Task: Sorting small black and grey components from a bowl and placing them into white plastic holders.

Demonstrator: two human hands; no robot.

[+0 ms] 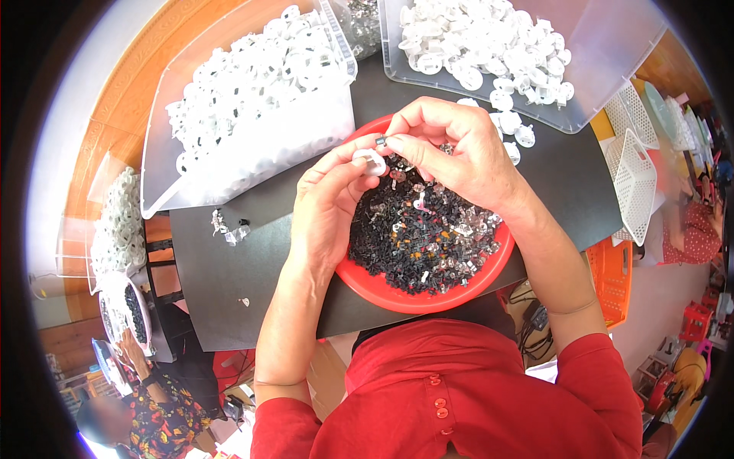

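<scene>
My left hand (330, 187) pinches a small round white plastic part (371, 162) that has an opening in its middle. Close beside it, my right hand (457, 145) holds a tiny dark piece (381, 141) between thumb and forefinger. Both hands are raised over the far left side of a red basin (405, 302). Heaped in the basin are many small black pieces (397, 252), with clear and a few orange bits (466, 243) among them. The palm sides of my right fingers are partly hidden.
A clear bin (157, 180) of white parts stands at the far left of the dark table (229, 283). Another clear bin (589, 46) is at the far right, with loose white parts (511, 122) before it. At lower left, a person (157, 413) works at a smaller basin.
</scene>
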